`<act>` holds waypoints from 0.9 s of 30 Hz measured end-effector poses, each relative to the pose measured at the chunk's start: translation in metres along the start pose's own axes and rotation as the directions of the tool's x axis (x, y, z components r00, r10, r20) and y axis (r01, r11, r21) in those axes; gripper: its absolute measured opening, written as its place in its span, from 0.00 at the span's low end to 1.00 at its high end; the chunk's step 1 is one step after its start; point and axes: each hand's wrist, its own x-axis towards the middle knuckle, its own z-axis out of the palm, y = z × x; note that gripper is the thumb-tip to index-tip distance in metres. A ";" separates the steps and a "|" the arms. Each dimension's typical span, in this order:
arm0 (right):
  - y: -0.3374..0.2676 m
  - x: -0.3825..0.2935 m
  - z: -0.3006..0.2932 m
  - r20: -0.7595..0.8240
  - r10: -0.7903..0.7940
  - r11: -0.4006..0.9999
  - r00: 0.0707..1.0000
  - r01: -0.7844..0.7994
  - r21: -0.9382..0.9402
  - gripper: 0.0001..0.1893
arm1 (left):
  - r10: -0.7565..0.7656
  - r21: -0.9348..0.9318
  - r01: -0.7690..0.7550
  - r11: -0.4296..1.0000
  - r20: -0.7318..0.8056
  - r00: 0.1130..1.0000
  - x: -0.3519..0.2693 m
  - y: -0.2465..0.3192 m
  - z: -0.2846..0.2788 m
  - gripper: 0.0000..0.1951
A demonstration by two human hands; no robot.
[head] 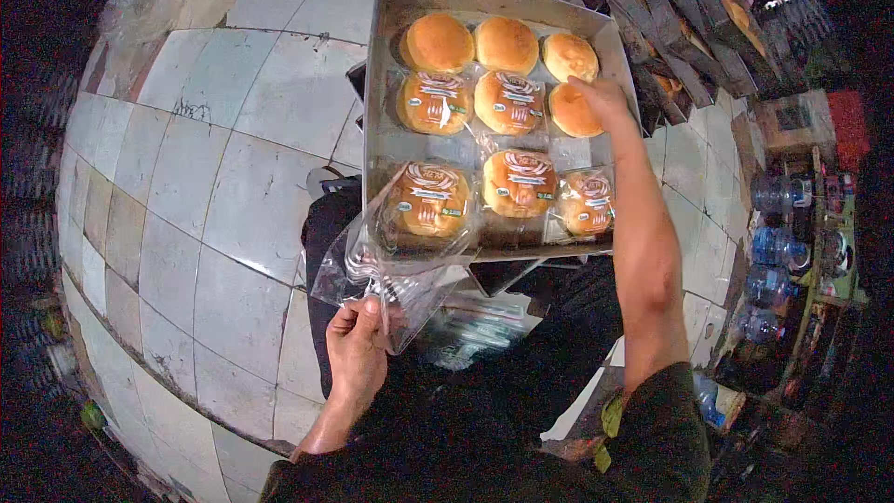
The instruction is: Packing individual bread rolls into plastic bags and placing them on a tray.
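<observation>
My left hand (360,346) pinches a clear printed plastic bag (419,279), which drapes over the near left corner of a shallow cardboard box (433,147). Inside the box, my right hand (606,101) touches an unwrapped round bun (576,112) at the right side; whether its fingers close around it is hidden. Three more bare buns (506,45) line the far wall. Two wrapped buns (508,103) sit in the middle row. Along the near wall lie three others in printed wrappers, among them a middle wrapped bun (519,185) and a smaller-looking one (588,202) at right.
More clear plastic bags (482,328) lie below the box, near my dark-clothed legs. Long dark trays (677,28), some holding bread, are piled at the far right. Large water bottles (772,244) stand by a rack on the right. White floor tiles (237,181) spread out leftward.
</observation>
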 end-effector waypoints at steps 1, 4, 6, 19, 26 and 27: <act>-0.002 -0.004 0.000 -0.046 -0.188 0.977 0.981 0.182 -0.113 0.23 | 0.010 0.000 -0.010 1.000 -0.002 1.000 0.000 0.001 0.000 0.08; -0.043 -0.074 -0.006 -0.060 -0.200 0.972 0.978 0.205 0.116 0.25 | 0.001 0.020 0.000 1.000 -0.068 0.998 -0.006 0.003 -0.010 0.08; -0.021 -0.090 -0.018 0.015 -0.113 0.745 0.993 0.075 0.663 0.24 | -0.016 0.051 0.017 0.999 -0.016 1.000 -0.006 0.006 -0.008 0.07; -0.126 -0.333 -0.086 0.632 -0.436 0.608 0.641 -0.308 0.732 0.25 | 0.076 0.772 -0.377 0.511 0.397 0.915 -0.022 0.034 -0.006 0.20; -0.154 -0.419 -0.095 0.262 -0.417 0.551 0.870 0.012 0.835 0.20 | 0.246 -0.033 -0.243 0.969 0.135 0.960 -0.087 0.037 0.012 0.30; -0.154 -0.437 -0.086 0.411 -0.545 0.629 0.731 0.031 0.777 0.25 | 0.143 -0.116 -0.120 0.986 0.215 0.966 -0.079 0.030 0.010 0.32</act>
